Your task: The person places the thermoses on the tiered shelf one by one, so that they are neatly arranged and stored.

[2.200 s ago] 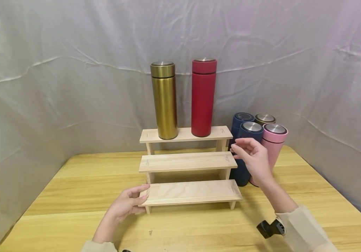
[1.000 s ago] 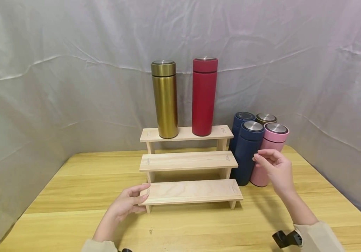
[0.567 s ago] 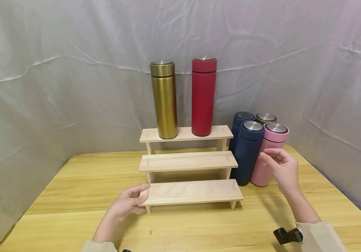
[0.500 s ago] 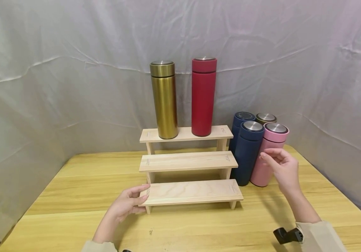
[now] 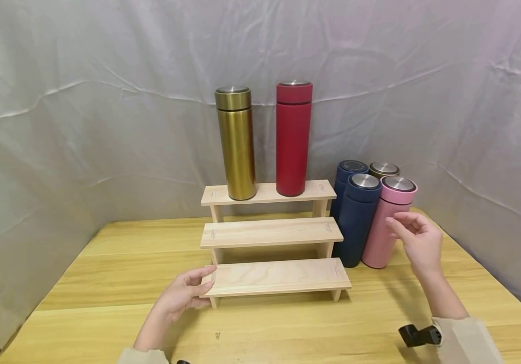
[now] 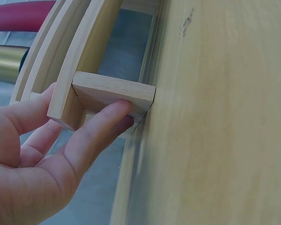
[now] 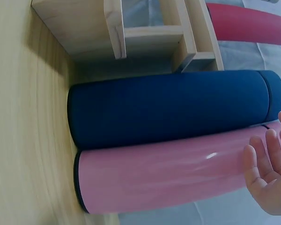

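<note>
My left hand [image 5: 179,296] grips the left end of the lowest board of a three-step wooden display stand [image 5: 278,278]. In the left wrist view its fingers [image 6: 91,133] press the side leg while the thumb lies at the board. My right hand [image 5: 421,247] hovers in front of a pink thermos [image 5: 382,237], fingers loosely bent, holding nothing. A gold thermos [image 5: 236,151] and a red thermos [image 5: 294,146] stand upright on the top step. Beside the pink one stands a dark blue thermos [image 5: 356,227].
Behind the front pair are another blue thermos [image 5: 349,169] and a second gold-rimmed one [image 5: 384,169], mostly hidden. All four stand close at the stand's right side on the wooden table [image 5: 260,333]. A grey cloth [image 5: 151,126] hangs behind.
My right hand has moved right, from beside the stand's middle step across the blue thermos to the pink one. My left hand has stayed at the stand.
</note>
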### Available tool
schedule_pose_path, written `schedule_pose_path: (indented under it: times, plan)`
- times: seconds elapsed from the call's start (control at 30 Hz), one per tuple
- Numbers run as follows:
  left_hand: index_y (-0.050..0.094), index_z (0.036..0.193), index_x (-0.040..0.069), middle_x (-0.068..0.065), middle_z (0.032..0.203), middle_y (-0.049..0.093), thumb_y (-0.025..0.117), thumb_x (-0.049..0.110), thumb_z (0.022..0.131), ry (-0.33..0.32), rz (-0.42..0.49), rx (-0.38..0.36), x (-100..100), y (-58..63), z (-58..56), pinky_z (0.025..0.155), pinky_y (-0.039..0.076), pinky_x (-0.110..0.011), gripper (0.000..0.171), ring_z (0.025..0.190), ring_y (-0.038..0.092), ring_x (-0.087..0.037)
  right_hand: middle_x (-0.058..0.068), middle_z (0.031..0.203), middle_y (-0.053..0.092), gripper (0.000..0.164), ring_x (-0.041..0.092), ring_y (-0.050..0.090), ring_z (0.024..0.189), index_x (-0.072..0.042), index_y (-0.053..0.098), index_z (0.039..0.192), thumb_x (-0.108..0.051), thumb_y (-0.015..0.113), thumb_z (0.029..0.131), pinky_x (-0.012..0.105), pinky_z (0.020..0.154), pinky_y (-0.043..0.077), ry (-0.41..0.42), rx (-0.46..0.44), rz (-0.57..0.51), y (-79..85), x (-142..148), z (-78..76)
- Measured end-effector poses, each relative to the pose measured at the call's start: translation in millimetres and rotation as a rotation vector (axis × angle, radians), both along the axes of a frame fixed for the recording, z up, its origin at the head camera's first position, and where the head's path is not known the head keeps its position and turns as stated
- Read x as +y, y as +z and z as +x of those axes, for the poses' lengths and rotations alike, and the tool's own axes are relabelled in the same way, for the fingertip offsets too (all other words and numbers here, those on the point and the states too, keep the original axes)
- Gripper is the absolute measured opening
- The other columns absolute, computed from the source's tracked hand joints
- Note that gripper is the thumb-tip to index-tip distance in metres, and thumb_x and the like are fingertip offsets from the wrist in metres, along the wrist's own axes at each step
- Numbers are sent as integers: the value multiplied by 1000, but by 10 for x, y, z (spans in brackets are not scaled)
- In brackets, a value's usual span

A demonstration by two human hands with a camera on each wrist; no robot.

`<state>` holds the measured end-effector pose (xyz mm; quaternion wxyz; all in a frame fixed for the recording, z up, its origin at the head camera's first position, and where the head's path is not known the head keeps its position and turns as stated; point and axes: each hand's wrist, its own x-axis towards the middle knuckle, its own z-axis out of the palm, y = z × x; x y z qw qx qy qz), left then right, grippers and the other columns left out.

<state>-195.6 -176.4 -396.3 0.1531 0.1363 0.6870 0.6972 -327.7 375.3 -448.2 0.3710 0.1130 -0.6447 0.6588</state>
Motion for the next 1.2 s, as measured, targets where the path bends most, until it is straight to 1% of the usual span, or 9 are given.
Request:
schedule_pose_path:
  times: [0.23, 0.3, 0.43, 0.5, 0.57, 0.77, 0.8, 1.03, 1.2]
  plan:
    - [31, 131, -10, -31, 141, 6, 53, 9, 89, 27, -15, -21, 20, 3, -2, 84, 41, -54, 51, 121, 20, -52, 15, 88, 65, 33, 18, 62, 73, 1, 65, 98, -5, 77, 67, 24, 54, 52, -161, 4, 53, 142, 13, 109]
    - [31, 131, -10, -31, 141, 7, 53, 9, 89, 29, -15, -23, 23, 7, -1, 84, 41, -55, 51, 121, 20, -52, 10, 86, 64, 32, 13, 60, 73, 0, 65, 96, -3, 77, 67, 17, 56, 49, -178, 12, 35, 329, -135, 281]
    - [31, 131, -10, -31, 141, 6, 54, 9, 89, 25, -13, -22, 22, 13, 2, 84, 40, -55, 52, 121, 19, -52, 0, 86, 61, 31, 7, 55, 78, -1, 61, 99, -1, 74, 70, 12, 60, 41, -298, -99, 40, 870, -619, 764]
    - [30, 131, -10, -31, 141, 6, 54, 9, 89, 23, -12, -20, 20, 13, 2, 85, 40, -56, 52, 121, 19, -53, -3, 90, 59, 35, 5, 54, 82, -2, 59, 103, -2, 73, 71, 11, 62, 41, -312, -136, 47, 964, -698, 849]
    - [30, 131, -10, -32, 141, 6, 53, 9, 89, 20, -12, -17, 19, 14, 3, 85, 40, -56, 52, 121, 19, -53, -3, 97, 58, 43, 5, 52, 88, -7, 57, 110, -5, 74, 71, 10, 64, 41, -332, -174, 81, 871, -613, 775]
    - [30, 132, -11, -32, 141, 6, 53, 9, 89, 19, -14, -16, 17, 18, 6, 85, 40, -56, 52, 121, 19, -53, 5, 120, 51, 67, 10, 47, 105, -20, 44, 129, -13, 77, 71, 10, 72, 43, -287, -206, 188, 164, 1, 160]
    - [30, 131, -11, -32, 141, 6, 53, 9, 89, 20, -15, -16, 16, 18, 6, 85, 40, -56, 52, 121, 19, -53, 6, 122, 49, 70, 12, 47, 109, -18, 41, 131, -14, 76, 71, 12, 76, 44, -223, -195, 165, 168, 6, 174]
    - [29, 131, -11, -31, 141, 6, 53, 8, 90, 10, -9, -13, 11, 16, 4, 85, 40, -56, 52, 122, 17, -53, 4, 132, 41, 82, 12, 41, 115, -22, 28, 139, -13, 75, 72, 14, 83, 40, -144, -269, 184, 84, 17, 148]
    - [28, 132, -11, -31, 141, 5, 52, 8, 90, 4, -6, -11, 10, 18, 7, 85, 39, -56, 52, 122, 15, -53, 8, 138, 37, 86, 14, 38, 120, -23, 19, 142, -18, 73, 75, 29, 94, 36, -100, -339, 237, 217, -112, 279]
